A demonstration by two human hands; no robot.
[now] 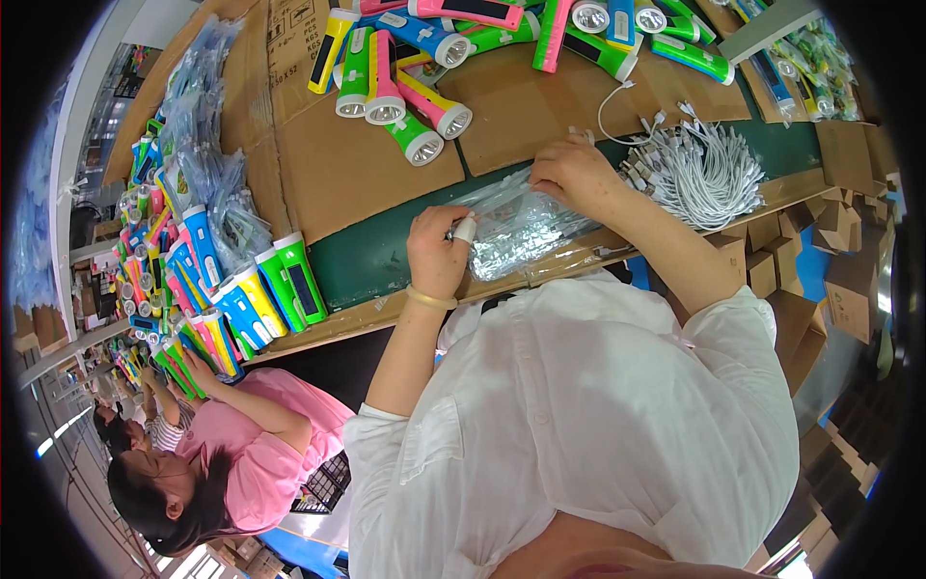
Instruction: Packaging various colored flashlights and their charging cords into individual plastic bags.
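Observation:
Flat clear plastic bags lie in a glossy stack along the near edge of the green table, in front of me. My left hand is at the stack's left end, its fingers curled at the bag edge. A small white piece with a shiny bit beside it shows at that thumb; whether it is worn or held I cannot tell. At the upper right of the bags, my right hand has its fingers bent and pinched on the plastic. Right of that hand is a bundle of white charging cables.
Several colourful flashlights lie on cardboard at the far side. More flashlights stand at left, by green ones and a heap of plastic-wrapped items. A co-worker in pink sits at left. Cardboard boxes lie at right.

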